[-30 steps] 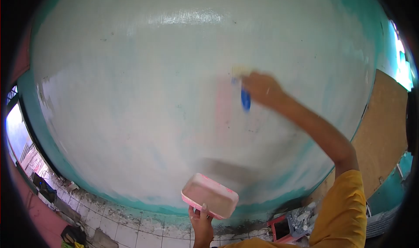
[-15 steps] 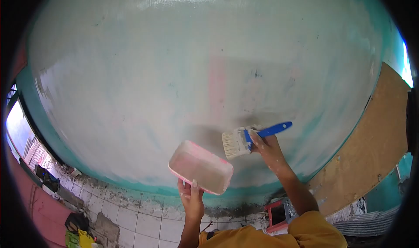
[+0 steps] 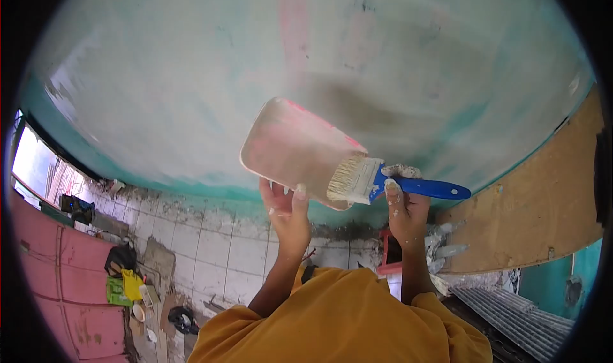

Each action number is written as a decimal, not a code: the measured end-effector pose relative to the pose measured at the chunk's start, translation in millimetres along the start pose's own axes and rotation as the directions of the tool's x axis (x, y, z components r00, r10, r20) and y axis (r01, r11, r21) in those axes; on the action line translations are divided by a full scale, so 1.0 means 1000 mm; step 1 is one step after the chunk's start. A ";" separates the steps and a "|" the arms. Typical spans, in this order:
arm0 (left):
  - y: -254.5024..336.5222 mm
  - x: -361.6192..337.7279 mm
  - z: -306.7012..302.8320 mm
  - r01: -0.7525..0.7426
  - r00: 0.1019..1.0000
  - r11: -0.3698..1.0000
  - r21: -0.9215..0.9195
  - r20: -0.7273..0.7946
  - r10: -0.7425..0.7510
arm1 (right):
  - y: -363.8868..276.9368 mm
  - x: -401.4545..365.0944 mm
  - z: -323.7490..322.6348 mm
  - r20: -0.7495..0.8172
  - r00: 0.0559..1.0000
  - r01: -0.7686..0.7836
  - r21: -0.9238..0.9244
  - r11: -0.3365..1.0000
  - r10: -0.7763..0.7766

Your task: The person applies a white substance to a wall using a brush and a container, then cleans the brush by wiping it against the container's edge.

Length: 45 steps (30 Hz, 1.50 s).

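My left hand (image 3: 287, 213) grips the near edge of a shallow rectangular paint tray (image 3: 281, 136), its thumb over the rim. The tray is pinkish white with red-pink marks along its edge, and it is tilted. In my right hand (image 3: 407, 200) is a wide paintbrush (image 3: 364, 179) with a blue handle, pale bristles and paint-smeared ferrule. The bristles overlap the right end of the tray. White paint spots my right thumb and fingers. Beyond both hands stands a wall (image 3: 191, 95) with whitish paint streaked over teal, plus a faint pink stripe.
A brown board (image 3: 523, 203) leans at the right, above corrugated sheets (image 3: 511, 315). A red plastic stool or frame (image 3: 389, 251) stands below the wall. Bags (image 3: 131, 285) and clutter lie on the white tiled floor (image 3: 211, 251) by a pink panel (image 3: 83, 293) at the left.
The brush has moved from beside the wall to the tray's right end, bristles now over the tray. My view has tipped down, showing more of the floor and my yellow shirt.
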<state>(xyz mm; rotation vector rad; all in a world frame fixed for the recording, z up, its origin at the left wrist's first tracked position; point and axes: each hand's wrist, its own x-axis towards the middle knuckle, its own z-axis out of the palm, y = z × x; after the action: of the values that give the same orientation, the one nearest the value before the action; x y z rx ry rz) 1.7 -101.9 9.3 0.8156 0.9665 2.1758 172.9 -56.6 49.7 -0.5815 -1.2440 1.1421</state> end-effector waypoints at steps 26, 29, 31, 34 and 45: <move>-0.031 -0.133 0.096 -0.041 0.994 0.997 0.073 0.107 0.033 | -0.052 -0.050 -0.159 0.064 0.992 0.126 -0.639 0.758 -0.111; -0.029 -0.134 0.097 -0.023 0.997 0.995 0.094 0.072 0.017 | -0.050 -0.051 -0.166 -0.021 0.988 0.107 -0.640 0.761 -0.156; -0.027 -0.134 0.094 -0.010 0.998 0.995 0.095 0.068 0.003 | -0.054 -0.050 -0.155 -0.124 0.983 0.041 -0.568 0.822 -0.134; -0.027 -0.129 0.094 0.016 0.998 0.992 0.126 0.055 -0.023 | -0.044 -0.042 -0.163 -0.256 0.960 -0.034 -0.512 0.858 -0.115; -0.029 -0.107 0.085 0.143 0.989 0.989 0.024 0.025 -0.144 | 0.011 -0.027 -0.169 -0.379 0.845 -0.165 0.487 0.858 0.378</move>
<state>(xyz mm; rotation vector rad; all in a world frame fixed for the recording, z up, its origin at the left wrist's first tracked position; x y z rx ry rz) 138.7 -129.1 2.3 0.7598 1.0064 2.0297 329.0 -39.5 -19.5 -0.6548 -0.4672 1.3762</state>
